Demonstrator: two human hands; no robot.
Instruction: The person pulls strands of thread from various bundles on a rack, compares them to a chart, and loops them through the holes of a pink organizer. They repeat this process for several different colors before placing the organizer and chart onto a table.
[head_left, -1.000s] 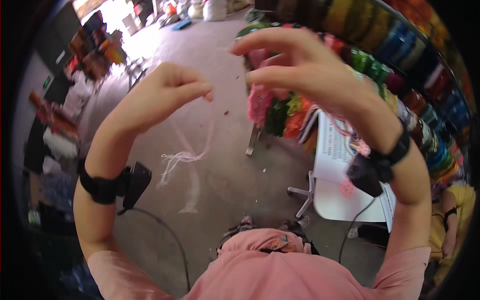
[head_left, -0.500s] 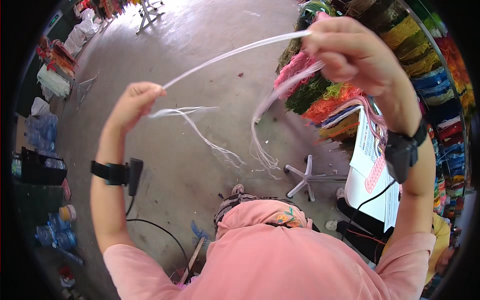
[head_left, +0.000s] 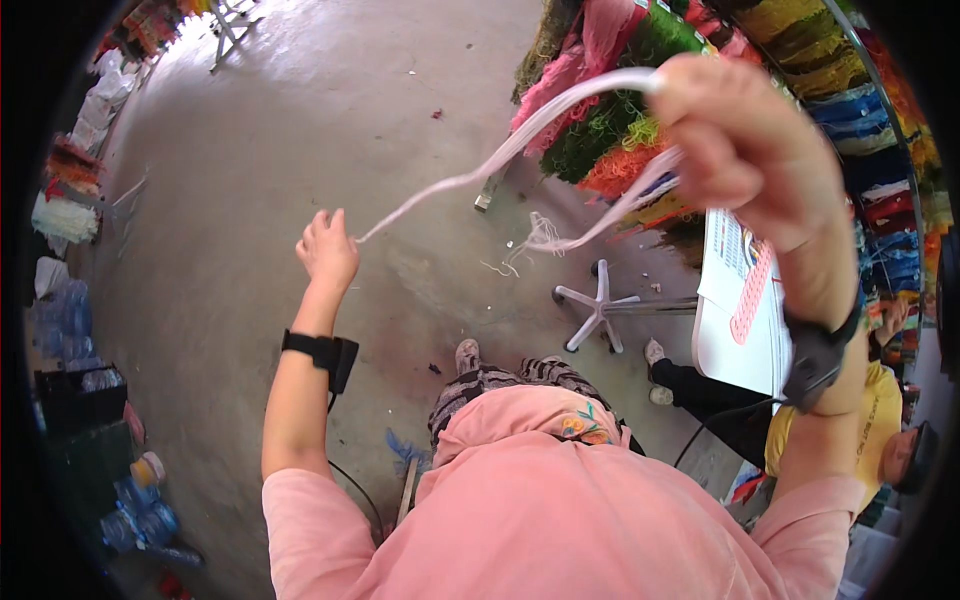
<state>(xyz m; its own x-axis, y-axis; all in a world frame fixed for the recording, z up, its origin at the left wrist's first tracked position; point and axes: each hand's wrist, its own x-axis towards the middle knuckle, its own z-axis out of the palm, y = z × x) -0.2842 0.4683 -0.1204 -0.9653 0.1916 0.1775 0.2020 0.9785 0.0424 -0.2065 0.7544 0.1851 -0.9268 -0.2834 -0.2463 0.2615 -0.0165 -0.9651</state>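
Observation:
My right hand (head_left: 745,140), raised at the upper right and blurred, is closed round a bundle of white threads (head_left: 560,112). One length of the bundle arcs down to the left and narrows to a thin end. The other hangs below the hand and finishes in a frayed, tangled tip (head_left: 543,235). Farther left, my left hand (head_left: 328,248) has its fingers spread. The thin end lies right beside its edge; whether it still touches the skin is hard to tell. Both forearms wear a black strap with a small device.
Hanks of coloured yarn (head_left: 590,150) hang on racks along the right. A white board or tabletop (head_left: 735,340) stands below them, by a wheeled stand base (head_left: 600,305). A person in a yellow top (head_left: 870,420) sits at the right. Plastic bottles (head_left: 140,515) lie at the left.
My left hand has moved right and down and its fingers have opened; the loose tail that hung from it is gone. My right hand has moved slightly right and down, still gripping the threads.

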